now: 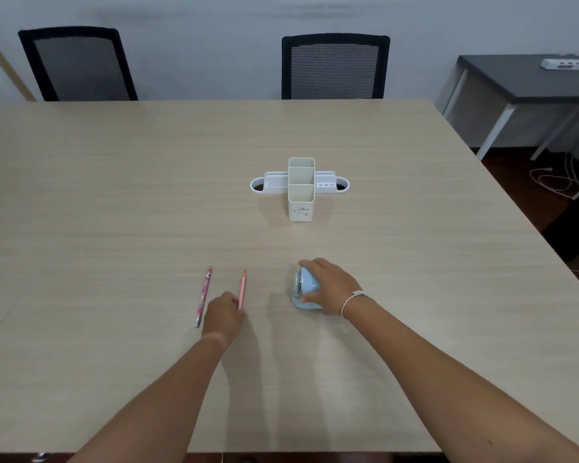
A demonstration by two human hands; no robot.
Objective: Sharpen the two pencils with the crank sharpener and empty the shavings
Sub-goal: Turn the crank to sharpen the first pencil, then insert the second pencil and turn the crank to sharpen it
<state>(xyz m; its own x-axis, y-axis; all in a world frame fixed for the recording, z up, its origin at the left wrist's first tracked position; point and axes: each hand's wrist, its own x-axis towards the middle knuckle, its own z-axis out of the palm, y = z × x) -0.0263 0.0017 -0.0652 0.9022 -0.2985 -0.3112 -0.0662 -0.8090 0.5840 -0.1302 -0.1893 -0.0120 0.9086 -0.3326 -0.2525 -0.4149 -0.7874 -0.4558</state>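
On the wooden table (114,195) we see the patterned pink pencil (203,296) lying free, long axis running away from us, tip far. Just right, our left hand (223,317) pinches the orange pencil (242,290), parallel, tip also far. Beyond stands the white organizer (301,188), well apart. Our right hand (331,287) grips the blue crank sharpener (305,289); bare tabletop lies toward the right edge.

An office meeting room: long wood-grain table (114,195), two mesh chairs (335,66), white desk organiser (301,192)
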